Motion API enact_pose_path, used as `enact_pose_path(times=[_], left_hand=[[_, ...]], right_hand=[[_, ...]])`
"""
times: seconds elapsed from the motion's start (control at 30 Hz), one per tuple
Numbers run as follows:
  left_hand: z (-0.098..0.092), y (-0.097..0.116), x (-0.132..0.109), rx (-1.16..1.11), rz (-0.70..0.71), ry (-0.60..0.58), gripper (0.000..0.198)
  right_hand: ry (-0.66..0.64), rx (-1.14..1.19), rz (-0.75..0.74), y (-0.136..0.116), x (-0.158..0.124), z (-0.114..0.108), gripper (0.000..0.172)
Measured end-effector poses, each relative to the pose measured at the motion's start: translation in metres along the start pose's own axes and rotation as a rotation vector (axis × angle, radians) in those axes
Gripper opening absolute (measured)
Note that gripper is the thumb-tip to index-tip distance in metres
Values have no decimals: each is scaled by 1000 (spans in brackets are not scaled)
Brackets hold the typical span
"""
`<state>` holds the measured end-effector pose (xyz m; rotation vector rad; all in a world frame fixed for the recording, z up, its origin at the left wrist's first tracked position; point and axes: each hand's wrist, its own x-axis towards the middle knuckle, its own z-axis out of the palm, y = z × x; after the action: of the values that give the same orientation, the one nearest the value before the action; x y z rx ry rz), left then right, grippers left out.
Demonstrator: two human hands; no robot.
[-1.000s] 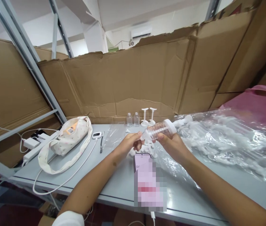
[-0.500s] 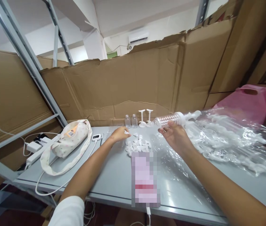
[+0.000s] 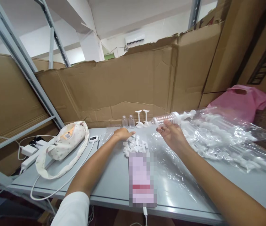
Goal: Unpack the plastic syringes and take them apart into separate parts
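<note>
My right hand [image 3: 169, 133] is closed round a clear ribbed plastic tube [image 3: 162, 120], syringe-like, with a white collar and a white handle piece at its right end. It is held nearly level above the table. My left hand [image 3: 123, 134] is over the back left edge of a pile of small white plastic pieces [image 3: 135, 147], thumb pointing right and fingers curled under, so what they hold is hidden. Behind it stand two small clear bottles [image 3: 131, 121]. Beside these are two white T-topped plungers [image 3: 138, 117] on round bases.
A large clear bag of white plastic parts [image 3: 219, 135] covers the table's right side, with a pink bag [image 3: 238, 100] behind. A blurred pink rectangular object [image 3: 142, 179] lies in front. On the left are a cloth bag [image 3: 69, 144], a small white device [image 3: 94, 139] and cables. Cardboard [image 3: 123, 84] walls the back.
My left hand has moved slightly right and turned over the pile; the white piece seen at its fingertips no longer shows. My right hand keeps the tube. The view has shifted a little.
</note>
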<state>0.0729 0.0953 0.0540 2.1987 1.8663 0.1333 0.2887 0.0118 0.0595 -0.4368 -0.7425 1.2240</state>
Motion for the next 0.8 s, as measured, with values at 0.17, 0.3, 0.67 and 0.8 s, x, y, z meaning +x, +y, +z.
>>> enact_pose_path(times=[0.17, 0.3, 0.67, 0.8], left_hand=[[1, -1, 12, -9, 80, 201, 43], [10, -4, 29, -47, 199, 159, 35], [20, 2, 24, -72, 288, 19, 29], [20, 3, 17, -56, 281, 20, 30]], right_hand=[[43, -7, -3, -3, 0, 1, 35], [43, -3, 1, -2, 2, -2, 35], [36, -37, 19, 0, 4, -5, 35], [50, -57, 30, 0, 3, -3, 37]])
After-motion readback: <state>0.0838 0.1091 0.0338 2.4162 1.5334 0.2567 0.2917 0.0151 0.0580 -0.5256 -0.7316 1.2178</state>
